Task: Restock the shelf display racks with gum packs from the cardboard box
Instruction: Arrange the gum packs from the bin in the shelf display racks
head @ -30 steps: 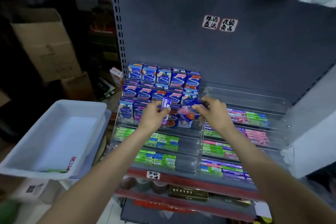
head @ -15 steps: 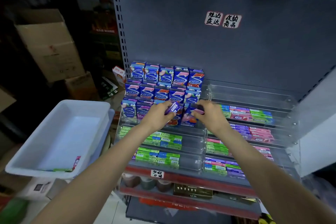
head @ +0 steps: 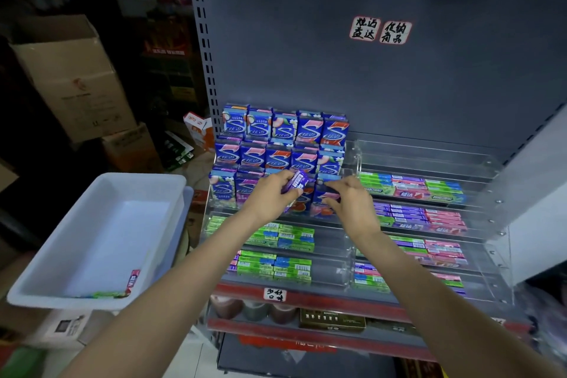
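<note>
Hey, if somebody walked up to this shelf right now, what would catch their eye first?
Probably the block of blue gum boxes stacked in three tiers at the left of the clear acrylic rack, where both hands work: the left hand grips a purple gum pack while the right hand touches the front row. Next, the nearly empty white plastic tub at lower left.

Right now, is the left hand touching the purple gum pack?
Touching. The head view shows the left hand pinching the purple gum pack between thumb and fingers.

Both forearms bare, no sleeves; hands (head: 270, 196) bare, no gloves, no jewellery.
</note>
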### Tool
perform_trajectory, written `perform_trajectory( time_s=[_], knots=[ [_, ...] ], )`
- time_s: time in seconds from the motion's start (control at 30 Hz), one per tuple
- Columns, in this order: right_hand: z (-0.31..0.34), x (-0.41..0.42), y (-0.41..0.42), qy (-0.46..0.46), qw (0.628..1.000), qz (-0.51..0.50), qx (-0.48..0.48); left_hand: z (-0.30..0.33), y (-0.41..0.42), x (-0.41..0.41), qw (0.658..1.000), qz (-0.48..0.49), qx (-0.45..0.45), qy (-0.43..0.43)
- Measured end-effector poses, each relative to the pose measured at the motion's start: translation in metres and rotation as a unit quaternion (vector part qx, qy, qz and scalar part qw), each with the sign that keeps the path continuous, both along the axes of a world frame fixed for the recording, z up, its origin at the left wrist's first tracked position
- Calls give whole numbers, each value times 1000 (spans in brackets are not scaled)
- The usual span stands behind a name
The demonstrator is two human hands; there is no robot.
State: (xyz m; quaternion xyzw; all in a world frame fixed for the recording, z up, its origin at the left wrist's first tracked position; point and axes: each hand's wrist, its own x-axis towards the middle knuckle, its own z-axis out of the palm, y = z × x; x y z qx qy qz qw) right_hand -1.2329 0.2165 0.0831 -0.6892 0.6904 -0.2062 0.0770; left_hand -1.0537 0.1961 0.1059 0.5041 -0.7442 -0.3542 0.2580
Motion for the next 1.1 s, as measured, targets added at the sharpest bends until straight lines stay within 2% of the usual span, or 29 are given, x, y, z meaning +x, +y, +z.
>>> perform_trajectory(
  time_s=[0.2,0.27,0.3,0.37,0.43,0.5,0.6,0.83,0.93,1.1],
  knots=[
    [5,-1,10,89,995,-35,-20,5,4,-4,999,-17,-11,32],
    [14,-3,10,79,996,-33,-23,8,4,-9,998,-19,-1,63],
    [19,-6,8,48,998,-29,-29,9,4,-12,997,-19,6,79],
    [31,-13,6,-89,995,-6,-41,11,3,-20,995,-21,12,97],
    [46,-22,8,-269,963,20,-21,15,3,-32,993,-29,14,112],
    [57,-35,11,-380,924,30,13,22,4,-49,991,-45,19,124],
    [67,-62,11,-423,905,30,26,31,4,-82,988,-62,31,136],
    [72,-146,-3,-534,845,7,12,39,-7,-163,977,-15,80,197],
    [72,-179,-10,-538,843,15,18,43,-11,-200,981,-5,72,178],
    [70,-216,-21,-549,832,44,64,45,-19,-245,971,79,47,221]
  ],
)
